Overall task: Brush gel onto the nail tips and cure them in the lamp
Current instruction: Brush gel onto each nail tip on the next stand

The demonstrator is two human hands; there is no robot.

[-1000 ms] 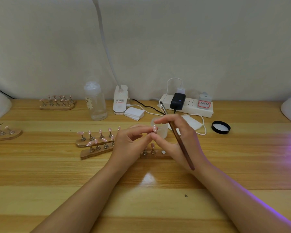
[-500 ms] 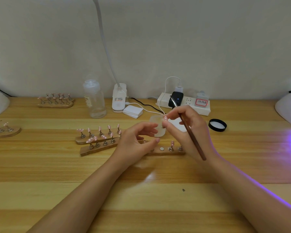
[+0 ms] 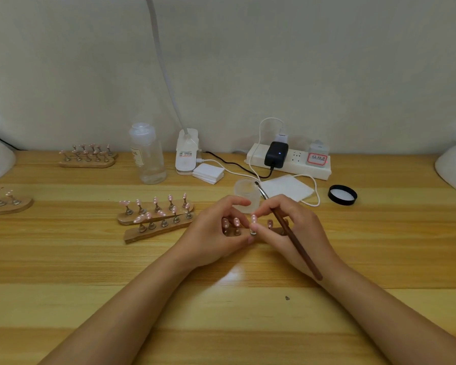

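Left hand (image 3: 216, 233) curled, fingertips at the strip stand (image 3: 274, 229) on the worktop (image 3: 90, 272), grip unclear. Right hand (image 3: 290, 227) pinched a pink nail tip (image 3: 253, 219) on its peg, brush (image 3: 290, 233) gripped too. Gel jar (image 3: 245, 194) just behind both.

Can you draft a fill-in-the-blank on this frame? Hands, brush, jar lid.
1. The brown-handled brush is held in the ____ hand.
2. The pink nail tip on its stand is pinched by the fingers of that hand, just above the wooden ____.
3. The black lid lies to the ____ of the frosted jar.

Missing words: right; holder; right
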